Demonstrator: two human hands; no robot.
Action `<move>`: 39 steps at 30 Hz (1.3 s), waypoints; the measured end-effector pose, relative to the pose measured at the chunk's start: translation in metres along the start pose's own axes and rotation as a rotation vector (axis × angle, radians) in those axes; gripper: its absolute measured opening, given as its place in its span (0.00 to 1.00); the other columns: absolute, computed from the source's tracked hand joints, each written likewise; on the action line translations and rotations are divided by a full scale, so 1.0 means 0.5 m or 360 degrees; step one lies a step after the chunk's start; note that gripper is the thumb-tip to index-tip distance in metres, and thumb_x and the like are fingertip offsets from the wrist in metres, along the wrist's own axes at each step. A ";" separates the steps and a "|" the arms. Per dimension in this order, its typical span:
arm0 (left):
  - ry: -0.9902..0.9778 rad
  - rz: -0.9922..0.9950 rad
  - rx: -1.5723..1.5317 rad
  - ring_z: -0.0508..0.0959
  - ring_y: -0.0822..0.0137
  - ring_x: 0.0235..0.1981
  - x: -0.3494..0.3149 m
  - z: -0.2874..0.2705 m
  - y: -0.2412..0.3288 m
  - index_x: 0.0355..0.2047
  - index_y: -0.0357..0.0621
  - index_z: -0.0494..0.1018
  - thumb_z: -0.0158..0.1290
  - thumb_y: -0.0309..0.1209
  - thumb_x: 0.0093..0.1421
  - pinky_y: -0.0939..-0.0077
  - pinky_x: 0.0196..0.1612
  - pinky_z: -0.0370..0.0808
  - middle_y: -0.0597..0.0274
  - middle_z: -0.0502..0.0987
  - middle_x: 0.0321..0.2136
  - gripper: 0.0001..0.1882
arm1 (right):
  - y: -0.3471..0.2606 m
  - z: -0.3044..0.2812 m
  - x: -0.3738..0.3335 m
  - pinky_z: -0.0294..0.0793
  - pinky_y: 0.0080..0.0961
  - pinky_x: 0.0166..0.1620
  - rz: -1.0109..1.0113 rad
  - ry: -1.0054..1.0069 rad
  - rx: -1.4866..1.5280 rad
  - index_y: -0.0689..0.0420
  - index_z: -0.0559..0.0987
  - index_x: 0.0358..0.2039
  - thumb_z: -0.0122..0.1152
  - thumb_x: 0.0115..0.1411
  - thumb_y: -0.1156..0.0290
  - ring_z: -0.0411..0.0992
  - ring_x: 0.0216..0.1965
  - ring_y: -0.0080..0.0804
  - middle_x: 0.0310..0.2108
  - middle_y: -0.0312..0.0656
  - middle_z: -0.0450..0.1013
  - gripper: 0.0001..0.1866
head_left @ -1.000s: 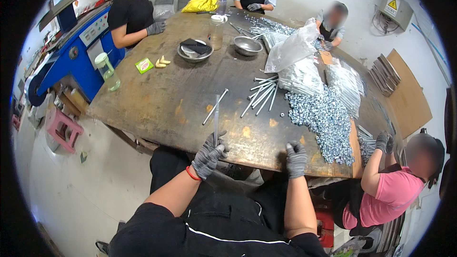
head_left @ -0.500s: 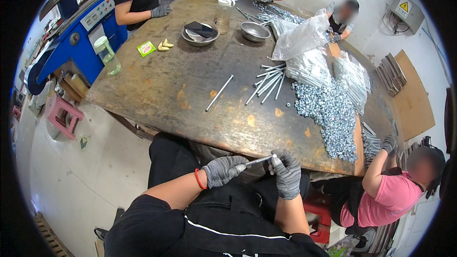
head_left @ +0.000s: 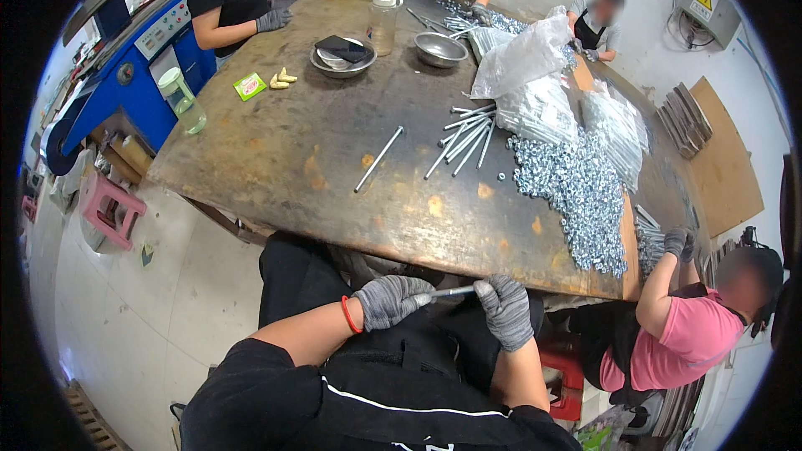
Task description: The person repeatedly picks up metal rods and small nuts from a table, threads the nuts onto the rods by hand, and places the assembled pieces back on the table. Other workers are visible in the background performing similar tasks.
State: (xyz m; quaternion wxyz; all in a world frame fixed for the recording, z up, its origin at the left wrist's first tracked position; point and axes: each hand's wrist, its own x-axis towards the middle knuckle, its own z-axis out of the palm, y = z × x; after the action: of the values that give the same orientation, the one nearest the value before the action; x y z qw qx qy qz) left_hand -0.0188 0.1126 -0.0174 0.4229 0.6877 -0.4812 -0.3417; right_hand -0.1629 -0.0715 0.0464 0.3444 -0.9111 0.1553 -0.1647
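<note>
Holds a slim, straight, silver-grey metal rod (head_left: 453, 291) nearly level between both hands, over the lap, just beside the near edge of a worn, dark, smooth-topped table (head_left: 284, 167). Wraps one end in the grey knit-gloved left hand (head_left: 394, 301), with fingers curled and pressed together. Closes bent fingers of the grey knit-gloved right hand (head_left: 505, 311) on the other end; cannot tell exact thumb contact. Beyond, includes a loose fan of bright metal rods (head_left: 464, 140) beside heaped small, shiny metal nuts (head_left: 572, 205).
</note>
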 end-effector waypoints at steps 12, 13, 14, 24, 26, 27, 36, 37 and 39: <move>-0.0591 -0.0121 -0.1435 0.64 0.79 0.20 -0.010 0.004 0.057 0.37 0.39 0.73 0.48 0.40 0.62 0.85 0.26 0.62 0.70 0.67 0.18 0.15 | -0.045 -0.048 -0.015 0.70 0.23 0.39 -0.0138 -0.0032 0.1082 0.62 0.79 0.32 0.65 0.50 0.68 0.74 0.33 0.29 0.30 0.42 0.75 0.12; -0.0783 -0.0163 -0.1590 0.61 0.82 0.20 -0.017 0.003 0.057 0.38 0.40 0.73 0.49 0.40 0.62 0.87 0.25 0.60 0.73 0.64 0.17 0.15 | -0.048 -0.048 -0.013 0.70 0.24 0.39 -0.0292 -0.0070 0.1108 0.62 0.79 0.31 0.66 0.49 0.67 0.74 0.32 0.30 0.28 0.41 0.75 0.12; -0.0861 -0.0262 -0.1652 0.63 0.81 0.20 -0.023 0.009 0.048 0.38 0.38 0.73 0.50 0.41 0.61 0.87 0.26 0.61 0.72 0.66 0.17 0.16 | -0.047 -0.052 -0.012 0.71 0.24 0.39 -0.0277 -0.0154 0.1093 0.62 0.79 0.31 0.66 0.49 0.67 0.74 0.32 0.29 0.28 0.41 0.75 0.12; 0.0620 0.0343 0.0118 0.78 0.65 0.32 -0.025 0.032 0.036 0.37 0.40 0.76 0.54 0.27 0.56 0.76 0.39 0.72 0.58 0.79 0.31 0.09 | -0.087 0.013 -0.029 0.70 0.17 0.34 0.0131 0.0408 0.0781 0.59 0.79 0.35 0.66 0.51 0.71 0.69 0.27 0.19 0.25 0.36 0.74 0.11; 0.0808 0.0432 0.0263 0.78 0.62 0.31 -0.022 0.034 0.038 0.36 0.41 0.76 0.54 0.26 0.55 0.75 0.38 0.73 0.58 0.78 0.29 0.08 | -0.089 0.032 -0.027 0.69 0.16 0.32 0.0107 0.0508 0.0901 0.59 0.78 0.33 0.66 0.52 0.72 0.68 0.25 0.19 0.23 0.35 0.73 0.09; 0.0905 0.0480 0.0334 0.78 0.61 0.30 -0.019 0.036 0.040 0.36 0.41 0.76 0.54 0.26 0.55 0.75 0.37 0.73 0.58 0.78 0.28 0.08 | -0.085 0.041 -0.023 0.69 0.16 0.31 0.0113 0.0536 0.0893 0.59 0.78 0.33 0.65 0.52 0.73 0.68 0.25 0.19 0.23 0.35 0.73 0.08; 0.0759 0.0130 -0.0557 0.73 0.64 0.26 0.010 0.063 0.039 0.34 0.41 0.74 0.48 0.36 0.62 0.74 0.32 0.69 0.61 0.74 0.24 0.12 | -0.041 0.056 0.013 0.71 0.24 0.36 0.0066 0.0130 0.0689 0.59 0.77 0.33 0.62 0.54 0.70 0.73 0.29 0.31 0.26 0.43 0.73 0.08; 0.0517 -0.0018 -0.0850 0.70 0.69 0.23 0.009 0.060 0.034 0.34 0.41 0.73 0.48 0.38 0.62 0.79 0.29 0.67 0.64 0.72 0.22 0.13 | -0.027 0.058 0.014 0.72 0.25 0.37 0.0087 0.0065 0.0721 0.59 0.77 0.33 0.61 0.54 0.70 0.74 0.31 0.32 0.27 0.44 0.74 0.08; 0.0006 -0.0313 -0.1418 0.65 0.79 0.17 0.005 0.036 0.037 0.32 0.42 0.72 0.48 0.42 0.62 0.87 0.21 0.62 0.71 0.69 0.18 0.15 | -0.001 0.051 0.020 0.71 0.25 0.39 -0.0006 -0.0072 0.0808 0.59 0.78 0.34 0.62 0.54 0.69 0.74 0.33 0.31 0.29 0.43 0.74 0.09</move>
State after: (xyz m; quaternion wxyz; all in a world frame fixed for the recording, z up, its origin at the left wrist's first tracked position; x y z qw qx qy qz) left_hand -0.0407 0.1026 -0.0082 0.6439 0.4818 -0.2190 -0.5526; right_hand -0.1436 -0.0606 0.0304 0.5651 -0.7993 0.0996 -0.1785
